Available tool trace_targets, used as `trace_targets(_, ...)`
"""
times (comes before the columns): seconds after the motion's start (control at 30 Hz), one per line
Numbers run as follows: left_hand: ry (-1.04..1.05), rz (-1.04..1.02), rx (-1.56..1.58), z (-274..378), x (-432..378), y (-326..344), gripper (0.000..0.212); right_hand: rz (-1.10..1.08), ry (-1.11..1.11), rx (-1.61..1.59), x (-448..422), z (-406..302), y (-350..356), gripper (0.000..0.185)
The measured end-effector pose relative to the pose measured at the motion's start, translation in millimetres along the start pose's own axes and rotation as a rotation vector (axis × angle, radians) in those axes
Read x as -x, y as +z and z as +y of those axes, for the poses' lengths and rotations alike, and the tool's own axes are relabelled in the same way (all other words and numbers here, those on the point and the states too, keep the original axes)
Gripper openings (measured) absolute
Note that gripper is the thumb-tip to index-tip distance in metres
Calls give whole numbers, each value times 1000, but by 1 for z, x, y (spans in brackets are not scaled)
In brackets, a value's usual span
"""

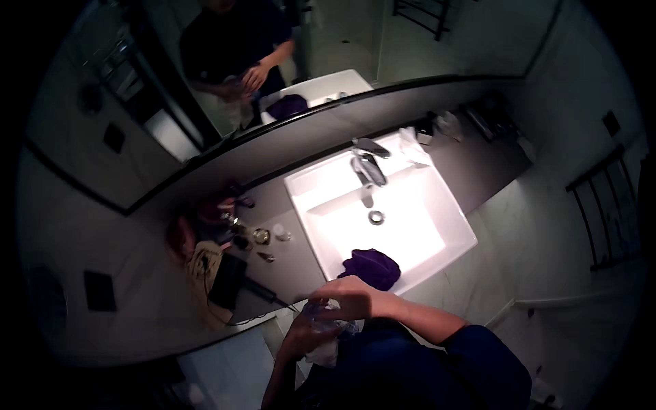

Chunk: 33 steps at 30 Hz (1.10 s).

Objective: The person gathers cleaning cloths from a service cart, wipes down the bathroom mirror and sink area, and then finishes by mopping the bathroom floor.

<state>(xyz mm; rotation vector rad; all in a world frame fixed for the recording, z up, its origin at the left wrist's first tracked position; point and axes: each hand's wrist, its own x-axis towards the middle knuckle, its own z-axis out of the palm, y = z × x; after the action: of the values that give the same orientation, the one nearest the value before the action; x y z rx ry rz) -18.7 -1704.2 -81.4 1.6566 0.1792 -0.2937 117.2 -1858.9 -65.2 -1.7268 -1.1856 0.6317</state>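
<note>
A clear, shiny object, perhaps a plastic container or bag, is between my two hands in front of the counter. My left hand grips it from the lower left. Arched over its top is my right hand, whose fingers are mostly in shadow. Whitish crumpled material, cloth or paper, hangs below my left hand. A dark purple cloth lies bunched on the near rim of the white washbasin, just beyond my right hand.
A chrome faucet stands at the basin's back. Left on the counter are a hair dryer or similar corded appliance, a beige bag and small bottles. A mirror spans the wall behind; a towel rack is at right.
</note>
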Motion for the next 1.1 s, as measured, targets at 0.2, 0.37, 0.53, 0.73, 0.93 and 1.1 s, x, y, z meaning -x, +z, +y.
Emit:
trace_targets(0.2, -74, 187, 67, -24, 12, 2, 49, -144, 541, 566, 48, 131, -2, 80)
trace_targets(0.37, -129, 308, -13, -23, 23, 1, 45, -66, 346, 599, 46, 176, 15, 54)
trace_targets(0.53, -177, 345, 270, -19, 36, -5, 50, 477, 458, 62, 10, 190, -19, 37)
trace_targets(0.73, -92, 465, 178, -32, 61, 2, 47, 410, -120, 619, -137, 93, -86, 45)
trace_targets(0.93, -143, 631, 279, -29, 86, 4, 47, 34, -167, 1230, -271, 121, -61, 32)
trace_targets(1.1, -115, 729, 129, -67, 118, 2, 47, -181, 200, 1326, -309, 160, 4, 66)
